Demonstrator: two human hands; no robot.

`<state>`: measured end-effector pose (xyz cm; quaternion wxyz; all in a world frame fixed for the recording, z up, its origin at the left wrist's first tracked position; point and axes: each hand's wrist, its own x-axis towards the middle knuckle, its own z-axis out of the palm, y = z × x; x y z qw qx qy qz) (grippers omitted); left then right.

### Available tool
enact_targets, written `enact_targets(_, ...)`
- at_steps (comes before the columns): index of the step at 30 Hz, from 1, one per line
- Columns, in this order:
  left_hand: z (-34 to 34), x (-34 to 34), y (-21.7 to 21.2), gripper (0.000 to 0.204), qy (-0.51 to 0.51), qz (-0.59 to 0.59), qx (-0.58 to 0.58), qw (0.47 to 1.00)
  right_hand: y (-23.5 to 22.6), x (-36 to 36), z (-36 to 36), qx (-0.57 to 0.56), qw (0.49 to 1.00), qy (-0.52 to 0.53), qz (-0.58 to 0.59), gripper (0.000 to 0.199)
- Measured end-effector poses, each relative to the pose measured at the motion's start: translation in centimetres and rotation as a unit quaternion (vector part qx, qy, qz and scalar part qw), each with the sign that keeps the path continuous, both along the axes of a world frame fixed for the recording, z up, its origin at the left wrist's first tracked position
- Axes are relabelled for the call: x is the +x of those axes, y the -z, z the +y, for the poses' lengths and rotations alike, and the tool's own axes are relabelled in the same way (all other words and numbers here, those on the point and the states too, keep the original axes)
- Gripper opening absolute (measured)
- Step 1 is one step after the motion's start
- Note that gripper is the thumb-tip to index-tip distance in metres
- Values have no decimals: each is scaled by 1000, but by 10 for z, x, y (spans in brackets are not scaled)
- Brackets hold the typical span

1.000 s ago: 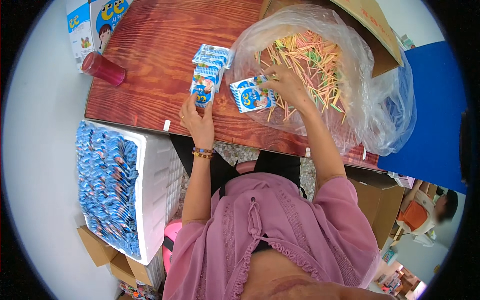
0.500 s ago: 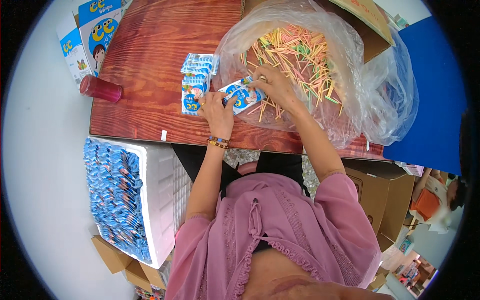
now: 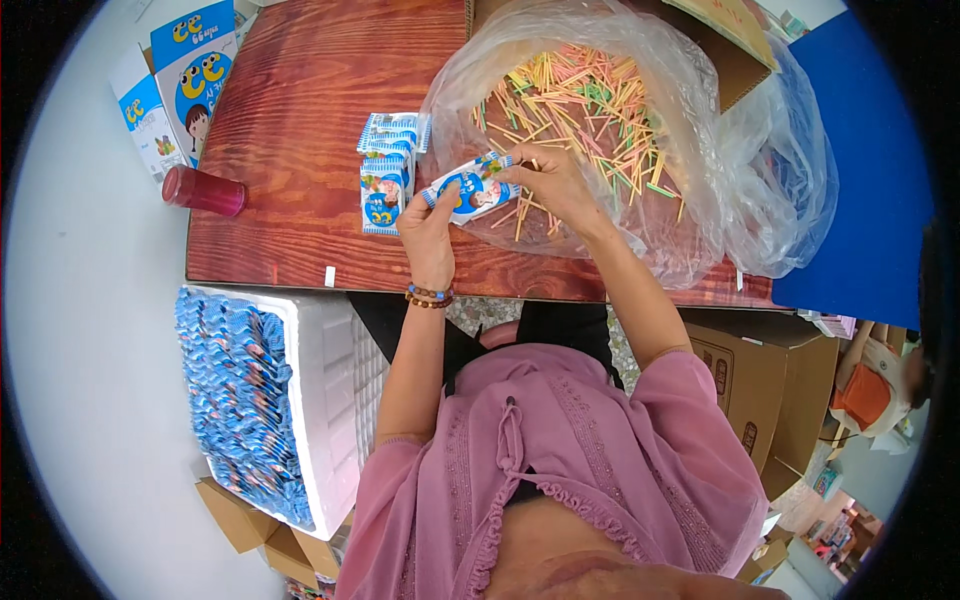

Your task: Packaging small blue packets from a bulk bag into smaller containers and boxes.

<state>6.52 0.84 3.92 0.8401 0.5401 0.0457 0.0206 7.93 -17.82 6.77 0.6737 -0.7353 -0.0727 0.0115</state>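
Note:
A small blue and white packet (image 3: 470,195) is stretched between my hands above the near edge of a clear plastic bag. My left hand (image 3: 428,240) pinches its left end between thumb and fingers. At its right end my right hand (image 3: 558,188) has thumb and fingertips closed on the packet; whether they also hold a stick is too small to tell. Inside the spread bag (image 3: 450,90) lie many thin pink, yellow and green sticks (image 3: 590,110). Just left of my left hand, several similar packets (image 3: 383,190) lie overlapping in a pile on the table.
The red-brown wooden table (image 3: 300,130) carries a red tumbler (image 3: 203,190) at its left edge. Printed cartons (image 3: 190,80) stand beyond it. Below left, a white foam box (image 3: 325,400) is packed with blue packets. A cardboard box (image 3: 750,390) stands right; another person (image 3: 875,385) is farther off.
My left hand has come off the packet pile and moved slightly right, now pinching the left end of the packet. The packet looks lifted and tilted a little. My right hand stays at its right end.

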Motion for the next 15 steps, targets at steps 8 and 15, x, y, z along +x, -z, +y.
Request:
enact_targets(8, -7, -15, -10, 15, 16, 17, -86, 996, -8, -15, -8, 43, 998, -20, 34, 12)
enact_targets(15, -7, -16, -8, 17, 53, 51, -178, 981, -15, -27, -23, 152, 986, -54, -35, 13)
